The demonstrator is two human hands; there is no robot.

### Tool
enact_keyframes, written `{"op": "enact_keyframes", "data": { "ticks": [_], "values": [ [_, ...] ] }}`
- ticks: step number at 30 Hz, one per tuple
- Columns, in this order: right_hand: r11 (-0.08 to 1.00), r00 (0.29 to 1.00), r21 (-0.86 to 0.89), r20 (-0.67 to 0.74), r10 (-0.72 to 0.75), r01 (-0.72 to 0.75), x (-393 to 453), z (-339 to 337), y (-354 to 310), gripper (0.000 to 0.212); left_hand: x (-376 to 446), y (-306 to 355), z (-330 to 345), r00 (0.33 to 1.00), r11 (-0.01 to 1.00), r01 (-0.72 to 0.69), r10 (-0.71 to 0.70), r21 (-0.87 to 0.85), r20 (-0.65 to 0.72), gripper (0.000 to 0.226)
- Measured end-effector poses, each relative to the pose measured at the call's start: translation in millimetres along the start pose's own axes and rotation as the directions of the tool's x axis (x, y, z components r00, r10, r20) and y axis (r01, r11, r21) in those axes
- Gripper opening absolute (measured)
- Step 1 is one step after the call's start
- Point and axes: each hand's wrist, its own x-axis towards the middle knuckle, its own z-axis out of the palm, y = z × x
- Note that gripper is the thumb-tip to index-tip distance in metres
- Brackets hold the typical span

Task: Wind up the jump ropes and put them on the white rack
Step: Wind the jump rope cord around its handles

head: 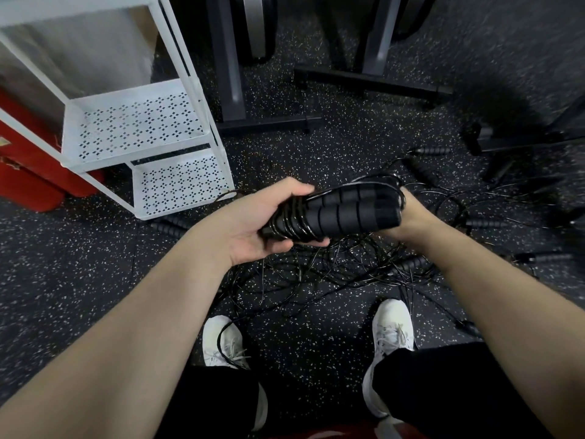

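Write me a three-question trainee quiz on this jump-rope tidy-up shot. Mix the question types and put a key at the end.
1. True or false: the white rack already has a wound rope on its perforated shelves.
2. Which hand grips the cord-wrapped end of the paired black handles? A) left hand B) right hand C) neither
3. Fill in: the tangle of loose ropes lies on the speckled ____, ahead of the white shoes.

Key: 1 false, both visible shelves are bare. 2 A; the right hand is at the far end, mostly hidden behind the handles. 3 floor.
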Motion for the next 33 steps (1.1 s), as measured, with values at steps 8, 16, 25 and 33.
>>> {"op": "enact_keyframes", "data": {
  "ticks": [8, 16, 25, 33],
  "values": [
    [0.997, 0.999, -0.072, 0.039, 0.004, -0.001, 8, -1, 1, 0.013, 5, -7, -3, 0.994, 0.927, -0.051, 0.01, 0.372, 0.109, 0.018],
    [0.999, 0.999, -0.043, -0.031, -0.011, 0.01, 11, 6, 0, 0.016, 14, -16, 3, 0.996, 0.878, -0.088, 0.078, 0.47, 0.041, 0.067],
    [0.994, 0.993, 0.036, -0.06, -0.106, 0.108, 9, 14, -4, 0.01, 23, -19, 4, 0.933, 0.831, -0.259, 0.346, 0.493, -0.094, 0.022],
    [0.966, 0.983, -0.21, 0.075, 0.169, -0.15, 8, 17, -10, 0.058, 29, -24, 7, 0.857, 0.755, -0.28, 0.475, 0.593, -0.201, 0.03]
  ]
}}
